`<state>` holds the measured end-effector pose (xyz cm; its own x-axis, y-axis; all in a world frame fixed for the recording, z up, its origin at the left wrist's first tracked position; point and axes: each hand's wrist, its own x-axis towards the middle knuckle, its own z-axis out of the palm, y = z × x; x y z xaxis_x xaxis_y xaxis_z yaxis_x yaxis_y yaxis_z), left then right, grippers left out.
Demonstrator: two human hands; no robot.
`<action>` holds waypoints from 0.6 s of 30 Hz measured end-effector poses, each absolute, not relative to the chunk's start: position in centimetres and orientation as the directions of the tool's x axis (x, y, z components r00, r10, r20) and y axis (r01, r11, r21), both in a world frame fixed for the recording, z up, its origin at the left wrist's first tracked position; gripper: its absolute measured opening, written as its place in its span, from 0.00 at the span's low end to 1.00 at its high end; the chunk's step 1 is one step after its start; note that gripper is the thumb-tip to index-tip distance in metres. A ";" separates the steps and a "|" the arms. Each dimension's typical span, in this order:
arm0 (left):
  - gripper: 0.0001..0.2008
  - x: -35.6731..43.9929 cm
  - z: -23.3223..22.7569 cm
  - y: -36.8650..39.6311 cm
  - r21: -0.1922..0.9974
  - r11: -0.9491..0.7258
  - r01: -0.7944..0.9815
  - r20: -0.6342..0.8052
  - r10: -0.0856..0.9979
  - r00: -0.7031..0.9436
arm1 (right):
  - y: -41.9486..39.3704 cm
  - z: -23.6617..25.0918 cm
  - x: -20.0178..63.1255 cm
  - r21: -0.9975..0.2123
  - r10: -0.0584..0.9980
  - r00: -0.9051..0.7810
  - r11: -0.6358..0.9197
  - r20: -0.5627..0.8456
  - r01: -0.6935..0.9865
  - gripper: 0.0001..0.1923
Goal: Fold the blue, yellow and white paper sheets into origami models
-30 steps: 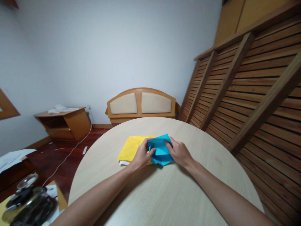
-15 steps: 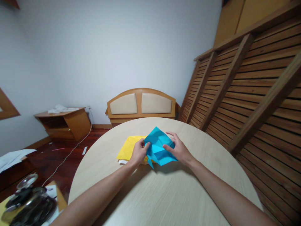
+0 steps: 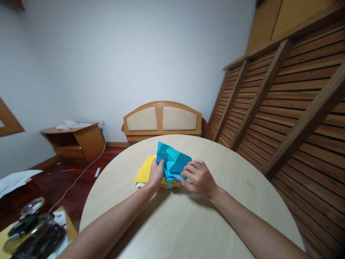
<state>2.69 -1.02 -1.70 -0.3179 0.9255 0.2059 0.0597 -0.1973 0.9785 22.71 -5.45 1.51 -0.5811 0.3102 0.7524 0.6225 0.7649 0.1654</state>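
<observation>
A creased sheet of blue paper [image 3: 172,159], partly folded, is held up above the table between both hands. My left hand [image 3: 156,174] pinches its left edge, thumb on the near face. At the lower right, my right hand [image 3: 198,178] has its fingers curled around the paper's edge and its thumb stretched toward a small folded point; its fingertips are partly hidden. Yellow paper [image 3: 145,171] lies on the table behind and beneath my left hand, with white sheets showing under its near edge.
The round pale wooden table [image 3: 185,223] fills the middle. Slatted wooden panels [image 3: 269,118] lean on the right. A headboard [image 3: 161,118] stands behind the table. At left are a low cabinet [image 3: 72,142], a white cord on the floor and a side table with glassy dark items [image 3: 37,233].
The blue paper has turned and shifted left, its top corner now further left. My right hand has moved slightly down and curled its fingers around the lower right edge.
</observation>
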 end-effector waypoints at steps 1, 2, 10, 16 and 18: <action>0.12 2.7 -1.8 -0.9 0.981 -0.193 0.013 0.187 0.932 -0.312 | -5.3 1.5 22.8 0.164 0.318 -0.567 0.750 0.760 0.641 0.10; 0.13 2.7 -1.9 -0.8 0.982 -0.183 -0.039 0.163 0.940 -0.301 | -5.2 1.4 22.9 0.162 0.326 -0.545 0.729 0.772 0.666 0.09; 0.10 3.0 -2.0 -0.5 0.972 -0.092 -0.215 0.038 0.969 -0.243 | -4.6 1.4 23.8 0.182 0.296 -0.564 0.746 0.771 0.640 0.08; 0.10 3.2 -1.9 -0.7 0.978 -0.038 -0.207 -0.008 0.976 -0.218 | -4.1 1.2 24.0 0.163 0.227 -0.576 0.822 0.785 0.546 0.05; 0.15 3.2 -1.7 -1.0 0.984 -0.020 -0.176 -0.018 0.977 -0.215 | -3.9 1.1 24.2 0.131 0.217 -0.536 0.834 0.816 0.537 0.06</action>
<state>3.23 -0.97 -1.73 -0.2145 0.9765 -0.0185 -0.1757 -0.0200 0.9842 24.19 -3.89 1.14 -0.5360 0.2173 0.8158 0.5366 0.8337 0.1306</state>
